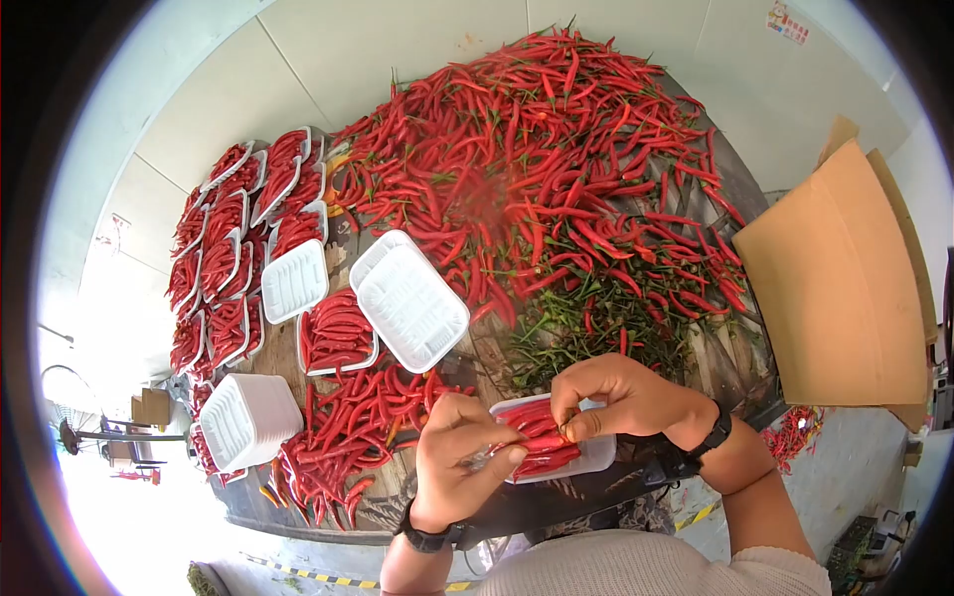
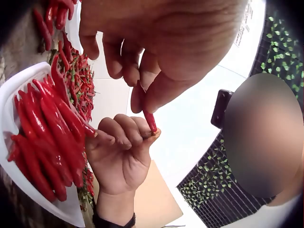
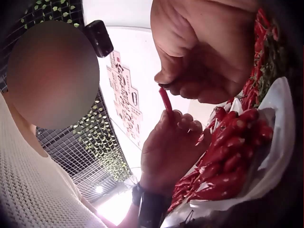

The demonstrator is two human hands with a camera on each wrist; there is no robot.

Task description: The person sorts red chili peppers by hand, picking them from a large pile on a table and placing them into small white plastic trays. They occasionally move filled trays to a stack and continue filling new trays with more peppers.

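Note:
A single red chili pepper [image 2: 150,118] is stretched between both hands above a white plastic tray [image 1: 599,453]. My left hand [image 1: 462,455] pinches one end of it between thumb and fingers. At the other end, the stem end, the thumb and fingertips of my right hand [image 1: 621,399] pinch it. In the right wrist view the same chili [image 3: 166,100] runs straight from one hand to the other. Beneath the hands, the tray holds red chilies [image 3: 228,156] laid side by side, partly hidden by the hands in the head view.
A broad heap of chilies [image 1: 517,149] covers the table's back, with green stems [image 1: 571,333] nearer. Filled trays [image 1: 224,258] are stacked at left, by nested empty trays [image 1: 248,422]. Loose chilies [image 1: 343,447] lie left of my hand; a cardboard box [image 1: 840,278] stands right.

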